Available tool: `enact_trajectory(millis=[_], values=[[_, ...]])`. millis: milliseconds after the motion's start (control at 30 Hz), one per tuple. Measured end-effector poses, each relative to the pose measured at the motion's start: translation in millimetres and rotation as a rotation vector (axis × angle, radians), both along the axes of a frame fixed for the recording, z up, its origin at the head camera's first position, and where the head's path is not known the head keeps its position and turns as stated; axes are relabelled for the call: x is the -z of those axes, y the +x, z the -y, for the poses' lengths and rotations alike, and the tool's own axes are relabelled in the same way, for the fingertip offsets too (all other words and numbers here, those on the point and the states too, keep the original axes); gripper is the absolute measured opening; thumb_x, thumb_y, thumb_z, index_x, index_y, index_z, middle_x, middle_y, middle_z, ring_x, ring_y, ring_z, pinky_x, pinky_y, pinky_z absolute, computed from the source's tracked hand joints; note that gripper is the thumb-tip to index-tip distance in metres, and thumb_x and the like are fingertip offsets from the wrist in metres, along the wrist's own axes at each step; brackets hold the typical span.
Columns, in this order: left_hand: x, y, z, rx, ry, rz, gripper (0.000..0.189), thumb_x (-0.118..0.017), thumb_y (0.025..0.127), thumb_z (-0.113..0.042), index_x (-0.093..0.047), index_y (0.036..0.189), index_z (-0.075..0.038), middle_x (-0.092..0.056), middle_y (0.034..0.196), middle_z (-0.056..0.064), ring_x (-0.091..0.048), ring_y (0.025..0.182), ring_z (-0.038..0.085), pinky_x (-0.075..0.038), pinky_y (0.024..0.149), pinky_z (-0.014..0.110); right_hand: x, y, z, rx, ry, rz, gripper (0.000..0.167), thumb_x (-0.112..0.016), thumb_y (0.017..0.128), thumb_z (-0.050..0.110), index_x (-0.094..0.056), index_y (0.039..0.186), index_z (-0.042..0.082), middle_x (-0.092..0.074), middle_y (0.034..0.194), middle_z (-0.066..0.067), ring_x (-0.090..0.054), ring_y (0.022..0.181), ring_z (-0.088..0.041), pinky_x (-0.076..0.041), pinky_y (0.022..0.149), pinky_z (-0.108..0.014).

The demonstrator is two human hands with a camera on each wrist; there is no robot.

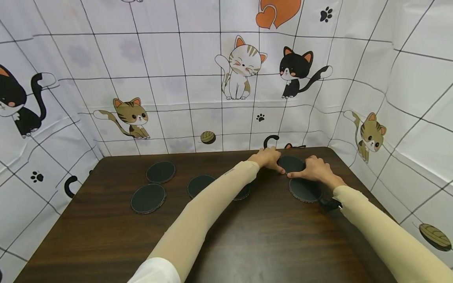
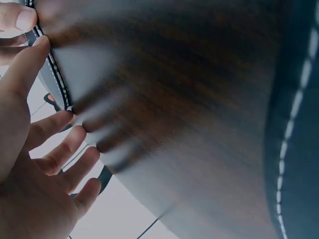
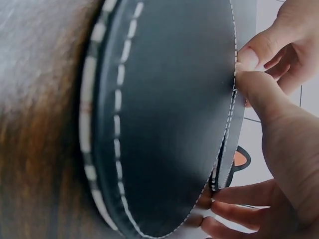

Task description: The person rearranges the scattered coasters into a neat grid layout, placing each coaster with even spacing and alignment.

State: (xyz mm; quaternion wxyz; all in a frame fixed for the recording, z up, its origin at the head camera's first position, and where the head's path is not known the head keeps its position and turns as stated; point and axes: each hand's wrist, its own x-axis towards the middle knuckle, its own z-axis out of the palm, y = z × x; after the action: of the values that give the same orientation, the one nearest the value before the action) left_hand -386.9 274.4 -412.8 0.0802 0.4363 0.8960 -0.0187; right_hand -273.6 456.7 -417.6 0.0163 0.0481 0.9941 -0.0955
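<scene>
Head view, far right coaster: the round black coaster [image 1: 291,164] lies near the tabletop's back edge, between both hands.
Head view, left hand [image 1: 268,158]: spread loosely at the coaster's left side, thumb toward its near rim.
Head view, right hand [image 1: 316,171]: spread at the opposite side, thumb pointing toward the left thumb.
Head view, near right coaster [image 1: 306,190]: just below, partly under the right hand.
Head view, left pair: a back coaster [image 1: 161,172] and a front coaster [image 1: 148,198], close together.
Head view, middle pair: one coaster [image 1: 200,185] beside the left forearm, another [image 1: 242,192] partly hidden by it.
Head view, surroundings: dark wood tabletop [image 1: 106,236], cat-print backdrop [image 1: 198,90].
Left wrist view, left hand: thumb on the white-stitched rim, other fingers relaxed and apart, their tips at the tabletop.
Right wrist view, right hand: thumb and index finger at the far coaster's rim, fingers extended, not clenched; the thumbs nearly meet.
</scene>
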Motion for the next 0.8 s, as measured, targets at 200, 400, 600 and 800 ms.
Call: enact_trajectory(millis=[200, 400, 600, 800], values=[[3.2, -3.2, 1.2, -0.010, 0.051, 0.037, 0.065, -0.069, 0.088, -0.065, -0.065, 0.133, -0.018, -0.054, 0.132, 0.002, -0.053, 0.116, 0.020, -0.041, 0.103, 0.043, 4.1, -1.3, 0.1, -0.018, -0.008, -0.029, 0.103, -0.069, 0.075, 0.081, -0.061, 0.109, -0.016, -0.055, 0.108, -0.030, -0.054, 0.101, -0.053, -0.043, 0.080, -0.067], [2.9, -5.6, 3.5, -0.010, 0.058, 0.059, 0.064, -0.071, 0.088, -0.064, -0.066, 0.132, -0.017, -0.055, 0.124, 0.001, -0.053, 0.106, 0.017, -0.045, 0.095, 0.041, 7.7, -2.6, 0.2, -0.050, -0.047, -0.061, 0.101, -0.072, 0.077, 0.077, -0.061, 0.110, -0.018, -0.055, 0.114, -0.033, -0.054, 0.100, -0.050, -0.042, 0.080, -0.068], [3.5, -12.2, 12.9, 0.014, 0.101, 0.129, 0.065, -0.074, 0.088, -0.060, -0.066, 0.131, -0.013, -0.060, 0.121, 0.001, -0.058, 0.102, 0.015, -0.049, 0.089, 0.038, 10.0, -4.7, 7.5, -0.061, -0.079, -0.082, 0.100, -0.072, 0.076, 0.077, -0.062, 0.109, -0.017, -0.056, 0.115, -0.032, -0.058, 0.094, -0.044, -0.045, 0.079, -0.066], [-5.7, -18.3, 30.4, 0.045, 0.177, 0.170, 0.074, -0.075, 0.086, -0.059, -0.062, 0.139, -0.009, -0.058, 0.134, 0.004, -0.058, 0.116, 0.017, -0.048, 0.096, 0.034, -5.3, -2.8, 18.2, -0.084, -0.049, -0.133, 0.103, -0.071, 0.076, 0.078, -0.061, 0.116, -0.016, -0.057, 0.116, -0.031, -0.058, 0.100, -0.046, -0.046, 0.081, -0.066]])
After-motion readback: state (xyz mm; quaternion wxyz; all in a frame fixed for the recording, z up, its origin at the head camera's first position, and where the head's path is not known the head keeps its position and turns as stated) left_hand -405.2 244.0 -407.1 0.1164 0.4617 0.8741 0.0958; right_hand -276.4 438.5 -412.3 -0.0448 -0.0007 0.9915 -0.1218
